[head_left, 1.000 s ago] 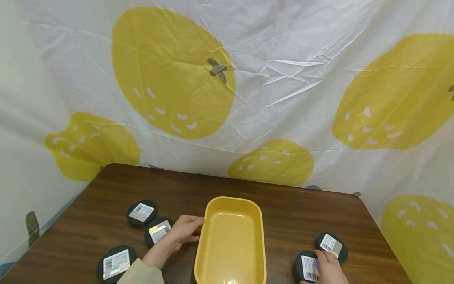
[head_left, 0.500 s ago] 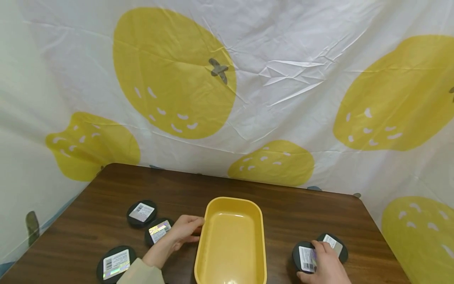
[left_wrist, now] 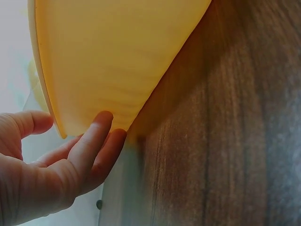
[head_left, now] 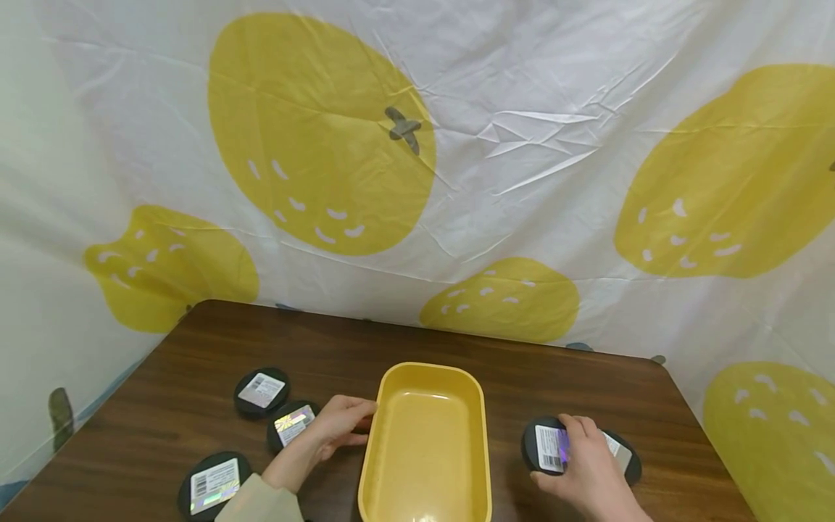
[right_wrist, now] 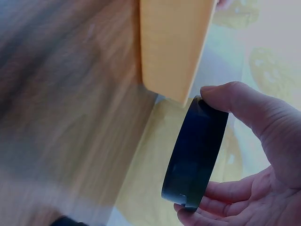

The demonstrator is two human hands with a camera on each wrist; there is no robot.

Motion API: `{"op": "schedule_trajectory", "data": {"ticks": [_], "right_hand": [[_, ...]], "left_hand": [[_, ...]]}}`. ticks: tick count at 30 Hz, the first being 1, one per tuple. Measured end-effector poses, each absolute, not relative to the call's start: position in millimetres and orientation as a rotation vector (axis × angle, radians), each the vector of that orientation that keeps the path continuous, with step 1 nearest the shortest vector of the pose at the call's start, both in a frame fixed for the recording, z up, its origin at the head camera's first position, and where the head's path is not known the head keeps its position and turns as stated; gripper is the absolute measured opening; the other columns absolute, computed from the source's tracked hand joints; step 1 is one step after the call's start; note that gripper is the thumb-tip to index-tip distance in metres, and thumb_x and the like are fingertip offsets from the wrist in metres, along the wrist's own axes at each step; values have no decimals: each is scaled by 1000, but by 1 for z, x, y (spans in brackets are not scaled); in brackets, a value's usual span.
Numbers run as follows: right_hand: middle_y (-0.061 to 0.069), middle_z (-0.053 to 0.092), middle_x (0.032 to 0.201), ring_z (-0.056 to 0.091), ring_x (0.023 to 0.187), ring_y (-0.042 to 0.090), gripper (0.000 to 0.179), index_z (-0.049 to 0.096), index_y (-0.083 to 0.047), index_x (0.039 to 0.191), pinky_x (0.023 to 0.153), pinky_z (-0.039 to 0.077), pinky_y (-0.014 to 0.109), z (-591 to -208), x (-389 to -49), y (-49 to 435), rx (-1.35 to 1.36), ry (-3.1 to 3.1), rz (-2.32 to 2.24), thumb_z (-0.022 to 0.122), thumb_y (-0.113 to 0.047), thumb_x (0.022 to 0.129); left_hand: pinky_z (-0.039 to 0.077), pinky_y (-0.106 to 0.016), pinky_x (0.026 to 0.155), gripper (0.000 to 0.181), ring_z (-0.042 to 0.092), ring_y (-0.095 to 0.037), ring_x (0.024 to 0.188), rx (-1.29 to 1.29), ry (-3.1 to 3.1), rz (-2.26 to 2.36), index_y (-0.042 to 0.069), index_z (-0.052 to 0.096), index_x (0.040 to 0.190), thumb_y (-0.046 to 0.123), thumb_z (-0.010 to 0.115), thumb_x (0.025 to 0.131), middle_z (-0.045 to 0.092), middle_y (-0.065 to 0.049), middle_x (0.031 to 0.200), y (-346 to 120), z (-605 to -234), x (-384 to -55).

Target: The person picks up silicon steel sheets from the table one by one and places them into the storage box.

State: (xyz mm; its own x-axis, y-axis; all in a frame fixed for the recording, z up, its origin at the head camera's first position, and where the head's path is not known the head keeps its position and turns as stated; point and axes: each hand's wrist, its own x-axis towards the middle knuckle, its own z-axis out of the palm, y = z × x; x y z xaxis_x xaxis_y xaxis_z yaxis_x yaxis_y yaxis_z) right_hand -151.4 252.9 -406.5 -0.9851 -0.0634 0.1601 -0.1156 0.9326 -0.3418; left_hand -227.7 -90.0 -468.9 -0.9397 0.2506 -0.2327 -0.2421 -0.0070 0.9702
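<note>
My right hand (head_left: 587, 464) grips a round, flat black container (head_left: 546, 445) with a white barcode label on top, at the right of the table. In the right wrist view, thumb and fingers hold this black container (right_wrist: 195, 153) by opposite edges, tilted and off the table. My left hand (head_left: 339, 424) touches the left side of a deep yellow tray (head_left: 484, 435). The left wrist view shows relaxed fingertips (left_wrist: 104, 117) against the tray's outer wall (left_wrist: 122, 47). Another black container (head_left: 631, 464) lies partly hidden behind my right hand.
Three similar labelled black containers lie left of the tray: one at the back (head_left: 261, 392), one beside my left wrist (head_left: 287, 424), and one in front (head_left: 214, 484). The dark wooden table (head_left: 339, 341) backs onto a fruit-print cloth (head_left: 496, 181).
My right hand has moved forward and to the left with the black container in its grip, away from the other one beside it. The left hand and the tray have stayed put.
</note>
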Motion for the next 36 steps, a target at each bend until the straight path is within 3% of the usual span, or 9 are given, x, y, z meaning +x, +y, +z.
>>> {"op": "schedule_trajectory", "data": {"ticks": [16,36], "right_hand": [[22,54,110,53,99,39,83,53,11,115,82,48,49,-388,-165,234,308,-2763,493,89,-26,50],[20,53,113,52,99,33,83,52,9,120,77,50,42,-374,-177,197,400,-2810,533,88,-26,53]], "left_hand": [[55,-35,75,36,62,-17,84,21,1914,2002,-17,59,109,14,50,92,64,-8,93,-90,-470,-230],[55,-35,74,35,62,-17,84,-12,1950,1984,-16,61,107,15,50,93,64,-8,94,-91,-472,-227]]}}
